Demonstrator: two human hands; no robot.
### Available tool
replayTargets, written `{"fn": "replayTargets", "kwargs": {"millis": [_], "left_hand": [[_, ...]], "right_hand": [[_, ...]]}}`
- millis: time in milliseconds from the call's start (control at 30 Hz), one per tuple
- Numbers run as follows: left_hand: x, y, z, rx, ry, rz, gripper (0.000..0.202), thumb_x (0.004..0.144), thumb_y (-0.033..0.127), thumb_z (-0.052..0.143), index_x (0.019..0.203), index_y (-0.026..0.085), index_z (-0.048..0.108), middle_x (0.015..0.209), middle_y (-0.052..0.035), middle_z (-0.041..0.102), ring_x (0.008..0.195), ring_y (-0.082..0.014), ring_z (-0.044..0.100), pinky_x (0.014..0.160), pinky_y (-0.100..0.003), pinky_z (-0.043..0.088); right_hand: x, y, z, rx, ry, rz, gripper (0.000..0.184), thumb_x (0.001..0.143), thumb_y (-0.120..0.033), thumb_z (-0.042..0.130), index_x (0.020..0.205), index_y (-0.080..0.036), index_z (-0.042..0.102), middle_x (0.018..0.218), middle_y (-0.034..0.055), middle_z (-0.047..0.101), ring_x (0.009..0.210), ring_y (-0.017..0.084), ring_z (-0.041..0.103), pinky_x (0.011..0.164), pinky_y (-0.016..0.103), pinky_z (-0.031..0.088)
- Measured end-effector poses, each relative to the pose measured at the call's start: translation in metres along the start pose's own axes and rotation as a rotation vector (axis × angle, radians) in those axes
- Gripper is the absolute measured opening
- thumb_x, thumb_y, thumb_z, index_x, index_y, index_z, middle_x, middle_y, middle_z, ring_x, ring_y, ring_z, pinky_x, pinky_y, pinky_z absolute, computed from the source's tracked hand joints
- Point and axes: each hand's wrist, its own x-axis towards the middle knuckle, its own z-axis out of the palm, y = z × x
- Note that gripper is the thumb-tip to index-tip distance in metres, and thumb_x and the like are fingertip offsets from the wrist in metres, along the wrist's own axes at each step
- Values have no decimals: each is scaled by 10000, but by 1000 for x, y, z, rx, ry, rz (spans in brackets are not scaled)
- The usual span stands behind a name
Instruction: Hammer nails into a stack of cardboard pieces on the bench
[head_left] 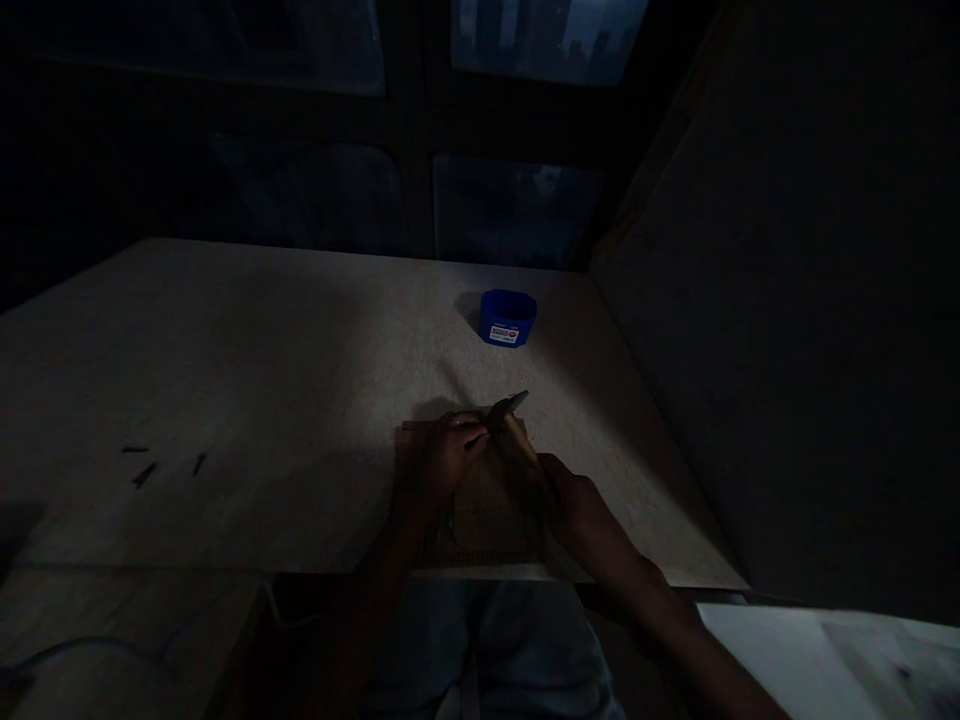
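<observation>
Wooden-handled, the hammer (520, 440) should feel stiff, head-heavy — best held low, where the right hand (568, 492) grips it; the left hand's (444, 456) hold — cannot tell.

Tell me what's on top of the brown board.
Over the board: the left hand and a hammer, gripped by the right hand. The surface they cover can't be seen.

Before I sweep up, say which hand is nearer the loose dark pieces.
Left: the left hand is right of the dark pieces; the right hand, holding the hammer, is farther right.
</observation>
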Motion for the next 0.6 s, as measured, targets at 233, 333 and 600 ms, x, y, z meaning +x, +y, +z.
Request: {"fn": "replayTargets", "kwargs": {"millis": [233,333,600], "left_hand": [[0,-3,3,-15,17,-3,162,856,115,690,910,229,791,975,-54,740,934,-197,685,859,-357,573],[0,0,0,-31,10,-36,157,848,110,692,891,223,792,964,-56,739,925,-195,692,839,-344,579],[0,-1,2,-53,19,-60,138,866,155,674,920,225,780,980,-49,739,939,-184,685,883,-347,570]], "right_hand": [[3,1,-1,-32,3,-24,358,1007,-453,339,1056,-198,584,709,57,682,586,219,639,529,279,336],[4,0,-1,-35,-30,-19,357,1005,-456,333,1027,-203,584,705,58,680,598,223,641,531,280,336],[-2,6,1,87,90,-13,445,1000,-551,351,1086,-187,593,712,39,678,621,207,632,542,270,381]]}}
